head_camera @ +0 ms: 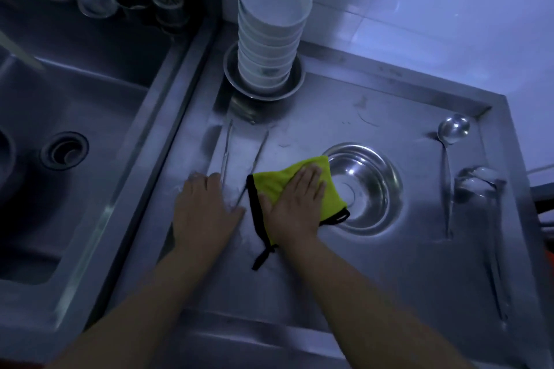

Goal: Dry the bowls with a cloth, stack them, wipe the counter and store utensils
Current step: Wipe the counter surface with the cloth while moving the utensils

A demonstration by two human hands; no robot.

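Cloth (281,186) partly hidden under right hand (295,201); sink (90,117) cut off left.

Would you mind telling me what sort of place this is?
Probably a commercial kitchen's washing-up area: a stainless steel sink beside a steel counter, a tall stack of white bowls, and a ladle.

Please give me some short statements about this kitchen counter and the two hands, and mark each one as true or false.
1. The right hand presses flat on the yellow cloth. True.
2. The left hand holds the ladle. False: it rests flat on the counter, and the ladle lies far to the right.
3. The white bowls stand in one stack on a metal plate. True.
4. The metal bowl is on top of the stack. False: it sits alone on the counter, partly under the cloth.
5. Two chopsticks lie on the counter near the left hand. True.
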